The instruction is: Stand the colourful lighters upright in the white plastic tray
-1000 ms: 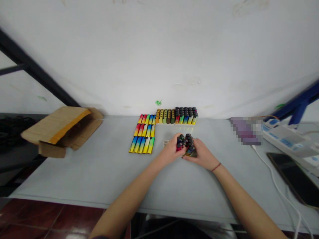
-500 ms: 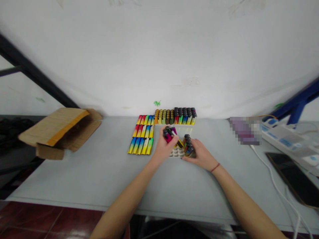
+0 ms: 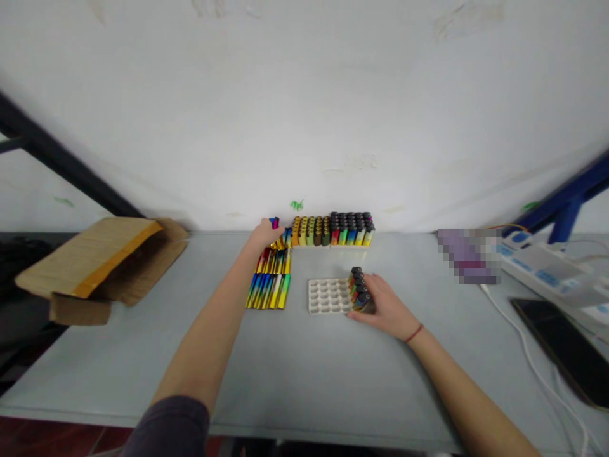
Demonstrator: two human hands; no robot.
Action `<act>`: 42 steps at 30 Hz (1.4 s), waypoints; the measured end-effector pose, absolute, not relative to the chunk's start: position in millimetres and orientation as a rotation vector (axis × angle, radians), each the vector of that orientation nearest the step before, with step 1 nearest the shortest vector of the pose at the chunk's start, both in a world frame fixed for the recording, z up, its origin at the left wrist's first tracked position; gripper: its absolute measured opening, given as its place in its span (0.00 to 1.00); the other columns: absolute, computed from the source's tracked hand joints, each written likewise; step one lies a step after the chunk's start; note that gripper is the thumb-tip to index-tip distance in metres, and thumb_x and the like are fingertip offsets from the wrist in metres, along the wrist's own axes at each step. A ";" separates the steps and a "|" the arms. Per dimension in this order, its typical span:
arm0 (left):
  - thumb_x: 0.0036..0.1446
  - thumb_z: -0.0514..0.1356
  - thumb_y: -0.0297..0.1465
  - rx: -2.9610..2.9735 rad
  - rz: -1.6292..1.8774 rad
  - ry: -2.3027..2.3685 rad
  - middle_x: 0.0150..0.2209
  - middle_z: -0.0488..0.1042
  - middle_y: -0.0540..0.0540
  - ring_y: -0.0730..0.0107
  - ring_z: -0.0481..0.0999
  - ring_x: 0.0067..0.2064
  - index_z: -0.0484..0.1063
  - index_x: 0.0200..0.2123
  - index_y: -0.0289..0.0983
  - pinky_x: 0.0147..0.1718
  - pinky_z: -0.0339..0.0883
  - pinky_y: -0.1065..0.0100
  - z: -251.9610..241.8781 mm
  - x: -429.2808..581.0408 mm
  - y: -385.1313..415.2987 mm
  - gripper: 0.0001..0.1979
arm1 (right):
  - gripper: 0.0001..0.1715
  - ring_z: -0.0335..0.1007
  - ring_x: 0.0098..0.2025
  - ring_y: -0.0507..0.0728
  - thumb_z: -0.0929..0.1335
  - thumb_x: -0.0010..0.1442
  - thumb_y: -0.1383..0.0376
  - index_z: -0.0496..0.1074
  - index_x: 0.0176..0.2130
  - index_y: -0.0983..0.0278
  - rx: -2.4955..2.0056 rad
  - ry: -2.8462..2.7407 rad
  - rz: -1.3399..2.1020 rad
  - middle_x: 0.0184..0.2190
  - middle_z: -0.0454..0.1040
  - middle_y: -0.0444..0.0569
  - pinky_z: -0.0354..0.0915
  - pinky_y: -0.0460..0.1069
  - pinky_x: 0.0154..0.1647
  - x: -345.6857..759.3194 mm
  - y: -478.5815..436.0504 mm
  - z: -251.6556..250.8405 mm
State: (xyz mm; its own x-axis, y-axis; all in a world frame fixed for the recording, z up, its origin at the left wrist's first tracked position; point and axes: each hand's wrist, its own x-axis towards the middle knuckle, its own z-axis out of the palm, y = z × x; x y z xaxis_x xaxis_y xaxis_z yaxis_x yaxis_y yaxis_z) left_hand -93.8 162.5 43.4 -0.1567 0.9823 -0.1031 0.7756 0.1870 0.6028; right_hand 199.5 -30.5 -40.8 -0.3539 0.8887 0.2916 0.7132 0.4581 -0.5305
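Note:
My left hand (image 3: pixel 266 235) reaches to the far end of the lighters lying on the left, its fingers closed around some lighters (image 3: pixel 275 223) with purple and blue showing. In front of it, rows of yellow-ended lighters (image 3: pixel 269 291) lie flat side by side. A white tray with round pockets (image 3: pixel 328 296) sits on the table, most of its pockets bare. Along its right edge stands a row of black-topped lighters (image 3: pixel 358 287). My right hand (image 3: pixel 382 304) curls round their right side, thumb at the tray's near corner.
Behind the tray stand two filled blocks, gold-topped lighters (image 3: pixel 310 231) and black-topped lighters (image 3: pixel 352 230), close to the wall. An open cardboard box (image 3: pixel 99 260) is at left. On the right are a power strip (image 3: pixel 547 266), a phone (image 3: pixel 561 349) and a white cable (image 3: pixel 514 324).
My left hand has moved from above the tray to the far left, over the lying lighters; the tray's pockets now show. My right hand stays by the standing row.

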 end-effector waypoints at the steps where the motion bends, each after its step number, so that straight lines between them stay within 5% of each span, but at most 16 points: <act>1: 0.44 0.65 0.33 1.670 0.513 2.031 0.40 0.77 0.31 0.48 0.76 0.47 0.69 0.38 0.31 0.42 0.66 0.60 42.0 -89.7 165.6 0.18 | 0.47 0.62 0.59 0.70 0.70 0.53 0.46 0.56 0.62 0.65 -1.335 -2.168 0.425 0.58 0.66 0.63 0.52 0.69 0.63 199.3 -30.8 -40.3; 4: 0.45 0.65 0.36 1.728 0.377 2.095 0.44 0.77 0.29 0.44 0.75 0.49 0.71 0.38 0.31 0.42 0.67 0.60 38.9 -82.0 170.1 0.18 | 0.46 0.62 0.60 0.70 0.70 0.53 0.47 0.56 0.62 0.66 -1.341 -2.167 0.424 0.59 0.65 0.63 0.51 0.69 0.63 198.3 -31.2 -38.5; 10: 0.54 0.59 0.44 1.897 0.077 2.166 0.44 0.79 0.34 0.53 0.77 0.48 0.75 0.43 0.32 0.39 0.68 0.68 40.9 -80.1 167.7 0.22 | 0.46 0.62 0.59 0.69 0.70 0.53 0.46 0.57 0.61 0.66 -1.341 -2.171 0.432 0.58 0.66 0.63 0.51 0.69 0.63 197.2 -31.0 -36.7; 16: 0.56 0.56 0.45 1.997 0.079 2.233 0.48 0.77 0.33 0.52 0.76 0.50 0.72 0.50 0.30 0.40 0.68 0.66 42.9 -82.6 159.7 0.27 | 0.46 0.62 0.59 0.69 0.71 0.53 0.47 0.57 0.62 0.65 -1.348 -2.157 0.438 0.58 0.66 0.62 0.51 0.69 0.63 197.0 -31.0 -36.7; 22: 0.61 0.48 0.34 2.143 -0.015 2.190 0.46 0.77 0.32 0.55 0.76 0.48 0.75 0.45 0.30 0.44 0.67 0.65 36.0 -89.5 159.0 0.20 | 0.46 0.63 0.59 0.68 0.70 0.54 0.46 0.57 0.61 0.66 -1.342 -2.166 0.438 0.58 0.66 0.62 0.51 0.68 0.64 197.3 -30.7 -35.9; 29: 0.59 0.48 0.27 2.266 0.069 2.085 0.45 0.76 0.31 0.56 0.75 0.49 0.76 0.45 0.29 0.49 0.66 0.62 30.0 -102.9 155.8 0.19 | 0.45 0.64 0.58 0.68 0.70 0.54 0.47 0.57 0.61 0.66 -1.328 -2.161 0.431 0.57 0.67 0.62 0.52 0.66 0.63 196.9 -30.2 -34.9; 36: 0.57 0.56 0.46 2.624 0.473 1.471 0.52 0.72 0.37 0.56 0.70 0.54 0.71 0.53 0.34 0.56 0.61 0.56 9.1 -122.5 146.2 0.27 | 0.45 0.63 0.58 0.69 0.70 0.54 0.47 0.57 0.61 0.67 -1.333 -2.164 0.431 0.57 0.67 0.62 0.51 0.68 0.63 197.0 -29.7 -37.0; 42: 0.57 0.56 0.47 2.695 0.628 1.335 0.52 0.71 0.37 0.54 0.69 0.54 0.68 0.54 0.34 0.56 0.61 0.52 -7.8 -130.1 149.9 0.27 | 0.46 0.63 0.58 0.69 0.70 0.54 0.46 0.57 0.61 0.68 -1.340 -2.167 0.426 0.57 0.67 0.63 0.52 0.67 0.63 197.2 -29.2 -38.5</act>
State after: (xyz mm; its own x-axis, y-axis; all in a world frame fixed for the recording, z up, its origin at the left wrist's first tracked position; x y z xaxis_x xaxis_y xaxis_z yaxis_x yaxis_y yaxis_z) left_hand -130.1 149.9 -7.8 0.5396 0.7755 0.3277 0.7470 -0.6206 0.2385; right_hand 197.2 -29.2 -38.5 -0.3504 0.8918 0.2863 0.7169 0.4521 -0.5307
